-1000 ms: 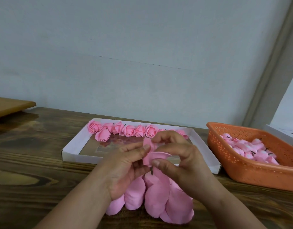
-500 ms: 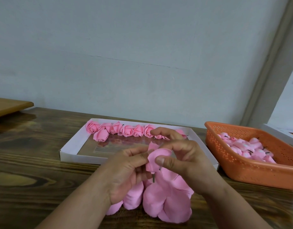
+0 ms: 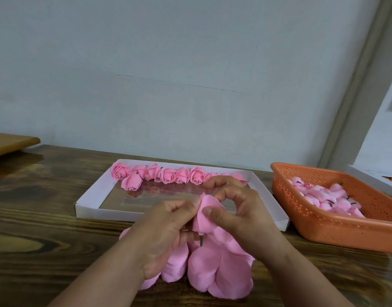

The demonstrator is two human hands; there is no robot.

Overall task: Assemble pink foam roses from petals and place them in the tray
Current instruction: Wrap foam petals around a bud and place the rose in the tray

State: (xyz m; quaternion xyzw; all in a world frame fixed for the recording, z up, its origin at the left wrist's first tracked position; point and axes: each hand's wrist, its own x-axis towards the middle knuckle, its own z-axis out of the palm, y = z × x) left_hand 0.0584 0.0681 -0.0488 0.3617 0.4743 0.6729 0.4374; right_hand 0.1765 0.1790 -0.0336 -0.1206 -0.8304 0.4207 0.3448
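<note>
A: Foam roses — where does the work stand?

B: Going big to small: the wooden surface (image 3: pixel 46 218) fills the lower frame; on it the white tray (image 3: pixel 88 196) sits at centre with a row of finished roses (image 3: pixel 168 175) along its far edge. The orange basket (image 3: pixel 323 224) of pink buds is at right. Loose petals (image 3: pixel 219 269) lie bottom centre, under the hands.

A: And the rose in hand?

B: The half-built rose (image 3: pixel 207 218) is held just in front of the tray. The left hand (image 3: pixel 166 229) has its grip curled round the base above the dark stem (image 3: pixel 201 240); the right hand (image 3: pixel 239 213) pinches a petal against it, thumb on top.

A: Advice?

B: Keep the base pinched firm, I'd say — wrap the petal snug, overlapping the last one, so it doesn't spring open.
</note>
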